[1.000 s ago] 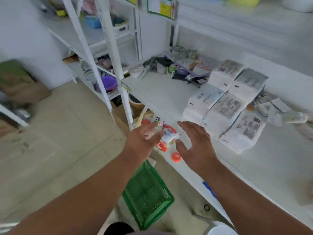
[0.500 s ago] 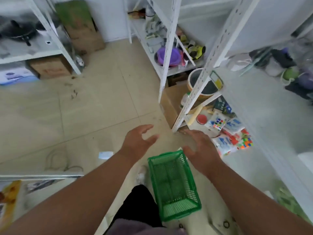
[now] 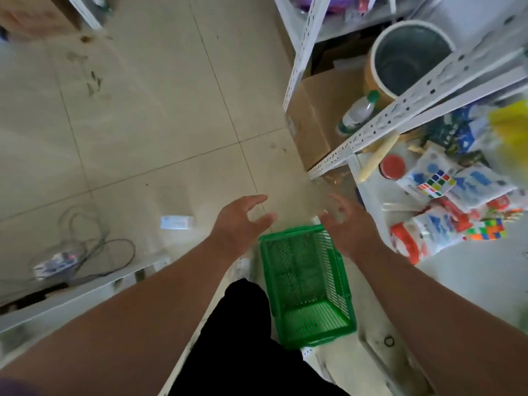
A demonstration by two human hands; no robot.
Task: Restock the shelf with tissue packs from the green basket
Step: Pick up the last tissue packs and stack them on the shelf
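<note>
The green basket (image 3: 307,284) sits on the tiled floor (image 3: 148,115) below the person, its mesh bottom bare as far as the view shows, with no tissue packs visible inside. Both hands hang above its far rim without touching it. The left hand (image 3: 238,221) is over the far-left corner, fingers spread and curled, holding nothing; the right hand (image 3: 347,225) is over the far-right corner, likewise spread wide and bare. A black trouser leg (image 3: 243,332) stands just beside the basket on its left. To the right a white shelf (image 3: 468,278) carries puzzle cubes (image 3: 435,182) in packets and a red lid (image 3: 392,166). Beyond lie a cardboard box (image 3: 317,118), a plastic bottle (image 3: 357,112) and a round bin (image 3: 405,57). A small white box (image 3: 176,222) lies on the floor left of the hands.
</note>
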